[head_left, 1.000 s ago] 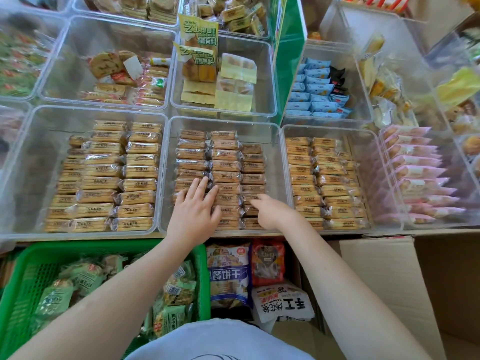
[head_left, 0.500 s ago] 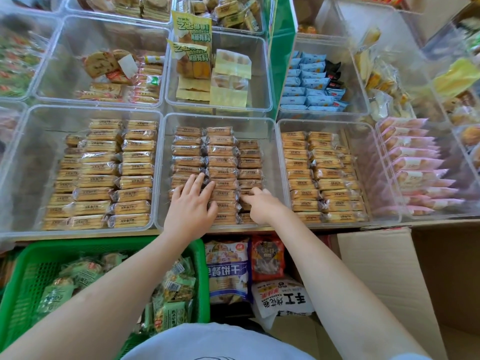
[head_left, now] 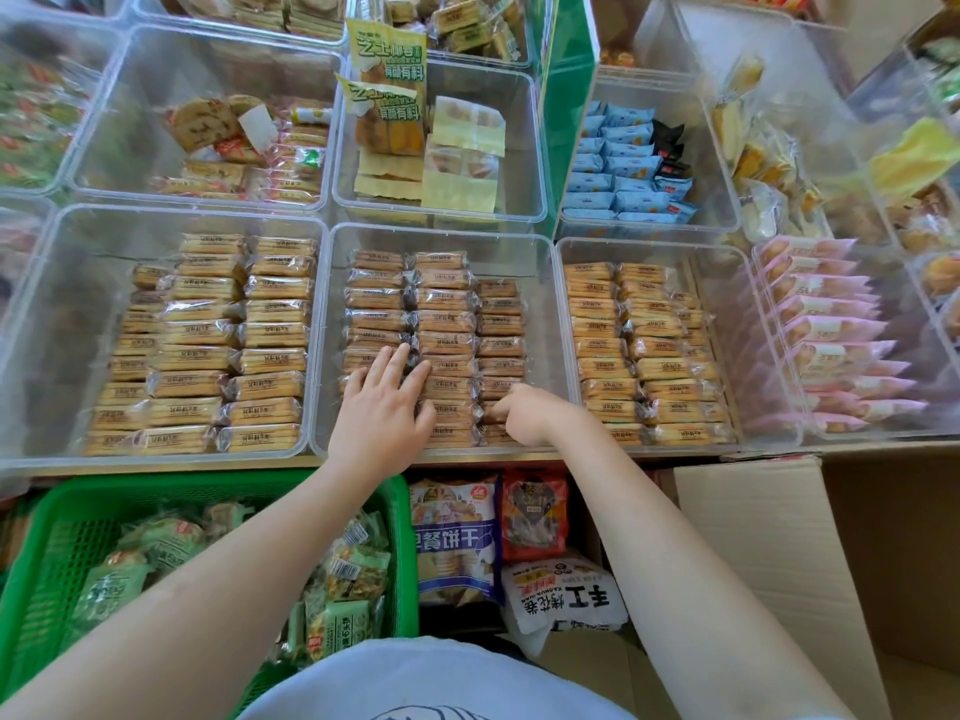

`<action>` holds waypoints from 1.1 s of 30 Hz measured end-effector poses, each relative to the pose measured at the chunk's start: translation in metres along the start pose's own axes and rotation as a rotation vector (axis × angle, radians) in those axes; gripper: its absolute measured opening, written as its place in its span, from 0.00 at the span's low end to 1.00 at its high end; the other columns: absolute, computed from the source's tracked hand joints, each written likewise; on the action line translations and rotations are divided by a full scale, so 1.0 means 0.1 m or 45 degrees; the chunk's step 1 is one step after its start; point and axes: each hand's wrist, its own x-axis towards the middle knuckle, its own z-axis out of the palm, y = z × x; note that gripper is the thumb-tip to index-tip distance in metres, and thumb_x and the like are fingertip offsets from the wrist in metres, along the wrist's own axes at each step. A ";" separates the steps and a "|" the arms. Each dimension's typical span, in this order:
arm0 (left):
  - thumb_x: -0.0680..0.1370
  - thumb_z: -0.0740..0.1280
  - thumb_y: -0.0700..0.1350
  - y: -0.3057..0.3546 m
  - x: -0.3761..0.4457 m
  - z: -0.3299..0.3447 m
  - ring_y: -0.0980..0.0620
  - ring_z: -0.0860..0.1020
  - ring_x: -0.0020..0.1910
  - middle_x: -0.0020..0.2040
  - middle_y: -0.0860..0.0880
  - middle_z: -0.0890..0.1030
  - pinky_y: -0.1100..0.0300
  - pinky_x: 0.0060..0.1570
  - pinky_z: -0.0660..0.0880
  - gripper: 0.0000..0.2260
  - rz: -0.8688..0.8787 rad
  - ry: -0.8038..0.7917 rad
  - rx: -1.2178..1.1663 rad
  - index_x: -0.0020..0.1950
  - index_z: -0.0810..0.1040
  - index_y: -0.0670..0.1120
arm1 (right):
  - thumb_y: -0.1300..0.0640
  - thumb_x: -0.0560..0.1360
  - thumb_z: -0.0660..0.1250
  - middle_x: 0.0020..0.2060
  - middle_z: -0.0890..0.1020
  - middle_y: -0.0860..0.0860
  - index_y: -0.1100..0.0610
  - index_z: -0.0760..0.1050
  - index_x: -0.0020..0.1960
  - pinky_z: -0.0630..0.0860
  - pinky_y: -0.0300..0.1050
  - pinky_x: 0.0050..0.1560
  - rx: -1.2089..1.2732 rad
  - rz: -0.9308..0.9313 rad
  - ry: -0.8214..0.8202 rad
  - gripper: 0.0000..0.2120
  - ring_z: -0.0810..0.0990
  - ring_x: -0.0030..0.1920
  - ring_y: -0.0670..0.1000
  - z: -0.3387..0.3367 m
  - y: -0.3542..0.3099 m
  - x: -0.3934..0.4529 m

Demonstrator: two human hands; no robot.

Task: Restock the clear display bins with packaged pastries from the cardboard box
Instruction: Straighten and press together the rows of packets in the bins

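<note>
Head view: green basket and snack bags below middle bin

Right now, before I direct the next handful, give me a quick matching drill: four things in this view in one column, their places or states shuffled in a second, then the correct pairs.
Things
1. left hand
2. right hand
3. green basket
4. blue packets

Places or states
A. in the back bin, right of the green divider
B. fingers curled down at the right column of pastries
C. below the bins at the left, holding green-wrapped snacks
D. fingers spread flat across the pastries in the middle bin

Pairs: 1-D, 2-B, 3-C, 4-A
</note>
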 end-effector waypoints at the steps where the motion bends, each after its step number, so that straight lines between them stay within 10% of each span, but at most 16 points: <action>1: 0.84 0.50 0.57 0.00 0.00 0.00 0.49 0.46 0.82 0.83 0.47 0.52 0.46 0.79 0.47 0.26 0.001 -0.002 0.001 0.82 0.56 0.53 | 0.69 0.80 0.49 0.81 0.51 0.58 0.48 0.63 0.79 0.65 0.52 0.74 0.021 0.011 0.018 0.31 0.59 0.78 0.61 0.01 0.00 0.01; 6: 0.84 0.50 0.57 -0.01 0.00 0.02 0.48 0.46 0.82 0.83 0.47 0.52 0.46 0.79 0.47 0.26 0.001 0.002 0.001 0.82 0.57 0.53 | 0.69 0.79 0.49 0.80 0.53 0.56 0.47 0.62 0.79 0.65 0.53 0.74 0.135 0.041 0.016 0.32 0.58 0.78 0.60 0.05 -0.03 0.03; 11: 0.84 0.50 0.57 -0.01 0.01 0.02 0.48 0.46 0.82 0.83 0.47 0.52 0.46 0.79 0.47 0.26 0.005 0.001 -0.003 0.82 0.57 0.53 | 0.69 0.79 0.52 0.68 0.77 0.57 0.59 0.78 0.67 0.75 0.51 0.66 0.103 0.087 0.008 0.24 0.76 0.66 0.58 0.04 0.01 0.06; 20: 0.84 0.51 0.56 -0.02 0.01 0.03 0.48 0.47 0.82 0.83 0.47 0.53 0.45 0.79 0.48 0.26 0.006 0.020 -0.013 0.82 0.58 0.53 | 0.65 0.78 0.53 0.58 0.81 0.57 0.62 0.79 0.55 0.75 0.46 0.47 0.048 0.121 -0.044 0.16 0.78 0.49 0.55 0.15 -0.02 0.17; 33: 0.83 0.51 0.56 -0.02 0.00 0.03 0.48 0.47 0.82 0.83 0.47 0.54 0.45 0.79 0.48 0.26 0.013 0.027 -0.015 0.82 0.58 0.53 | 0.61 0.82 0.52 0.74 0.69 0.55 0.57 0.66 0.77 0.68 0.48 0.68 0.157 0.098 -0.094 0.24 0.69 0.72 0.56 0.08 -0.05 0.10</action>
